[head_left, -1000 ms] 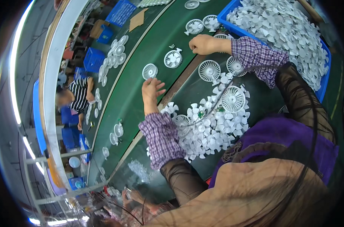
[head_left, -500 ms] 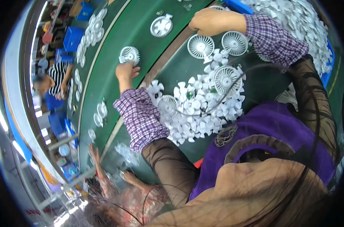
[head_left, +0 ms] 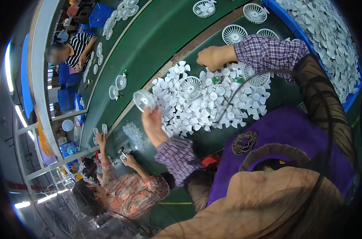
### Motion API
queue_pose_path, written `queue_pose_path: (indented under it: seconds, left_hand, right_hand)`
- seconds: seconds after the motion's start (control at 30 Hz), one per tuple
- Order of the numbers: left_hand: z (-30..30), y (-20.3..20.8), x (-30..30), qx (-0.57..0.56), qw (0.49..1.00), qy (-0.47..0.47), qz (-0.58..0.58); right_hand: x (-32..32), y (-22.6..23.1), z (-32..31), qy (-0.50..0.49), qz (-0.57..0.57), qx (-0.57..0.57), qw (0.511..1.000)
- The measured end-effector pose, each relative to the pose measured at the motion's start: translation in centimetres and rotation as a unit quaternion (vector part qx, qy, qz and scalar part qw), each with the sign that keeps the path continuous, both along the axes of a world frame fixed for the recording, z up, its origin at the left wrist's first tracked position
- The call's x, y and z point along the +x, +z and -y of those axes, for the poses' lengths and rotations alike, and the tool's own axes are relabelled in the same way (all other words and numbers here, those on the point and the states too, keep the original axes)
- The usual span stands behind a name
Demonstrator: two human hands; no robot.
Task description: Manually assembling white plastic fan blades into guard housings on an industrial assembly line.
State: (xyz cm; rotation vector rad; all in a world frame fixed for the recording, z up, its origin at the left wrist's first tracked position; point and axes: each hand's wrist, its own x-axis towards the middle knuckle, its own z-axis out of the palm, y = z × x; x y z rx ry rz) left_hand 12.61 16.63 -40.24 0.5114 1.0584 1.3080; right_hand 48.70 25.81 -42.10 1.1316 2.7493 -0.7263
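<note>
— So what are the hands doing?
— The left hand [head_left: 152, 124] is pinching one round fan grille [head_left: 144, 99] at its rim, holding it up over the belt edge. The right hand [head_left: 213, 58] is lying curled on the pile of white fan blades [head_left: 213, 99].
— How many grilles are lying about?
— Two are sitting in the pile, four beyond it on the green conveyor belt [head_left: 157, 36].

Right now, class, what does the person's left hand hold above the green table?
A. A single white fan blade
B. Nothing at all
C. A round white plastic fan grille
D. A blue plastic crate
C: the left hand grips a round white plastic fan grille at the edge of the pile of white plastic fan blades, while the right hand rests on that pile.
</note>
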Motion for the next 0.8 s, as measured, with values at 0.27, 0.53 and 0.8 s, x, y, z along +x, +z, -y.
queue_pose_path:
  seconds: [0.27, 0.53, 0.8]
  left_hand:
    - [6.0, -1.4, 7.1, 0.051, 0.991, 0.044, 0.119]
    - [5.1, -0.1, 9.2, 0.07, 0.996, 0.024, 0.059]
    - [4.2, 0.5, 10.6, 0.052, 0.998, 0.03, 0.005]
  right_hand:
    - [2.0, 1.4, -0.8, -0.061, -0.14, -0.115, 0.982]
    - [5.9, 0.7, 0.2, 0.069, -0.008, 0.225, 0.972]
    - [5.6, 2.4, -1.4, -0.083, -0.049, 0.217, 0.971]
